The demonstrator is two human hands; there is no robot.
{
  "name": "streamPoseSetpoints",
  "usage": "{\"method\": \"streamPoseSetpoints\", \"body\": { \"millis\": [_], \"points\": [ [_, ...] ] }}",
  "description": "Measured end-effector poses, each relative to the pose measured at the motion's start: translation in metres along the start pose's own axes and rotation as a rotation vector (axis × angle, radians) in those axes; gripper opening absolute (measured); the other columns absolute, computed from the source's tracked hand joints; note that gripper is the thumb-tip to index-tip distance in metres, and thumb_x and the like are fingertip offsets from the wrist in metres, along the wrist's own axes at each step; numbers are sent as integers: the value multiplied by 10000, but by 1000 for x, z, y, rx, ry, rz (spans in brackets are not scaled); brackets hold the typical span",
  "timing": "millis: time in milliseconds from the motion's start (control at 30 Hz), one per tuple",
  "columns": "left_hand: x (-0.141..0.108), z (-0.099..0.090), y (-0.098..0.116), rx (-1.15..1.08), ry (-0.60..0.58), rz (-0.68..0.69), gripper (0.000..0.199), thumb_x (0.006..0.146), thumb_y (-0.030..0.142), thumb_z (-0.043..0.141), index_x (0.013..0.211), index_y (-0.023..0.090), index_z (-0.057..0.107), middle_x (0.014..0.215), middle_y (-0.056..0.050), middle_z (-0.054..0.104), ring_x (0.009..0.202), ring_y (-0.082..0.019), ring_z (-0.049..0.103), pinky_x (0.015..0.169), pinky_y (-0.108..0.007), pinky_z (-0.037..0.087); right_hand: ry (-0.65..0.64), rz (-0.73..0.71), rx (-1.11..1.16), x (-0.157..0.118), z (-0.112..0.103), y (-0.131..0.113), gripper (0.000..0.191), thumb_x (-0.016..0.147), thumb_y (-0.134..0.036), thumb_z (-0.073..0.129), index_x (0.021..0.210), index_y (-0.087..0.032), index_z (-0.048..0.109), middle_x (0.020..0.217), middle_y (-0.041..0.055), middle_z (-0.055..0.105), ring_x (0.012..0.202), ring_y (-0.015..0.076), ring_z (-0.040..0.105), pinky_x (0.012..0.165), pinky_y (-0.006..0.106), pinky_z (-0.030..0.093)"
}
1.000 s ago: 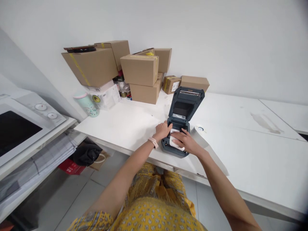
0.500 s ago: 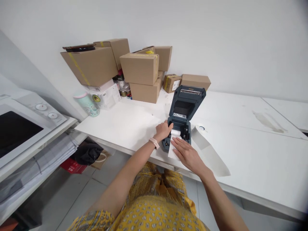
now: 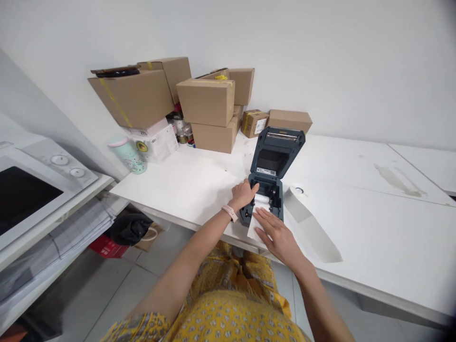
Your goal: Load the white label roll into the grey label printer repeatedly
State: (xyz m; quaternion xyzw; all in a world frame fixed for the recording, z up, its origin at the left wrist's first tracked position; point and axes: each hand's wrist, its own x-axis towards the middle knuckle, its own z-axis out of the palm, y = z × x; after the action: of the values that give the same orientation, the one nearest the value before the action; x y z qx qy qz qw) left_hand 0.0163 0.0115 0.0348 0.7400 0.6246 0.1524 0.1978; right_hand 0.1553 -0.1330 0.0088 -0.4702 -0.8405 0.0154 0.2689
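A dark label printer [image 3: 265, 183] stands on the table near its front edge, its lid tilted up and back. Inside lies a white paper roll [image 3: 262, 199], and a paper strip [image 3: 253, 229] runs from it over the printer's front. My left hand [image 3: 244, 194] grips the printer's left side, thumb over the rim. With fingers stretched out, my right hand [image 3: 278, 233] lies on the strip at the front and covers part of it. Right of the printer, a second paper roll [image 3: 292, 194] trails a long curling strip [image 3: 315, 232] across the table.
Cardboard boxes [image 3: 206, 102] are stacked against the wall, with a smaller taped box [image 3: 253, 123] behind the printer. A mint tumbler [image 3: 128, 156] stands at the table's left end. Farther left, a white microwave [image 3: 39, 175] sits on a shelf unit. The white table [image 3: 374, 228] extends right.
My right hand has slid slightly toward me along the paper strip, and more of the roll shows. My left hand stays at the printer's side.
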Motion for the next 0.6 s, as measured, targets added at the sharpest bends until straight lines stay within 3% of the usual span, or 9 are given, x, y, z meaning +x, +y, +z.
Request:
{"method": "streamPoseSetpoints", "body": {
  "millis": [333, 433, 500, 533, 600],
  "points": [
    [3, 1, 3, -20, -23, -33, 574, 954, 581, 308, 1215, 126, 541, 1131, -194, 700, 1122, -345, 645, 929, -429, 461, -28, 12, 50, 1, -1, 2, 455, 985, -291, 494, 1429, -196, 515, 1458, 112, 539, 1398, 268, 458, 1127, 497, 462],
    [-8, 0, -1, -130, -66, -20, 577, 946, 564, 360, 1343, 158, 459, 1218, -169, 678, 1175, -343, 620, 986, -456, 446, -58, 28, 141, -1, -8, 2, 453, 973, -318, 522, 1413, -214, 538, 1459, 100, 538, 1390, 273, 467, 1134, 502, 448],
    [-25, 3, -8, -282, -80, 17, 647, 910, 544, 471, 1450, 208, 351, 1353, -141, 611, 1257, -330, 571, 1032, -452, 433, -62, 54, 277, 0, -20, 6, 384, 963, -336, 546, 1331, -252, 618, 1389, 70, 612, 1316, 254, 554, 1097, 455, 493],
    [-37, 6, -13, -375, -72, 28, 719, 872, 530, 552, 1480, 228, 314, 1421, -133, 559, 1306, -328, 532, 1054, -446, 426, -12, 91, 345, 3, -28, 10, 340, 958, -344, 557, 1273, -265, 660, 1335, 57, 656, 1264, 241, 601, 1071, 428, 517],
    [-64, 15, -23, -585, -18, 48, 906, 767, 509, 711, 1511, 224, 280, 1472, -145, 506, 1359, -336, 477, 1091, -438, 408, 227, 229, 402, 17, -48, 24, 291, 948, -368, 573, 1187, -264, 704, 1239, 54, 713, 1174, 231, 660, 1031, 414, 540]
  ]
}}
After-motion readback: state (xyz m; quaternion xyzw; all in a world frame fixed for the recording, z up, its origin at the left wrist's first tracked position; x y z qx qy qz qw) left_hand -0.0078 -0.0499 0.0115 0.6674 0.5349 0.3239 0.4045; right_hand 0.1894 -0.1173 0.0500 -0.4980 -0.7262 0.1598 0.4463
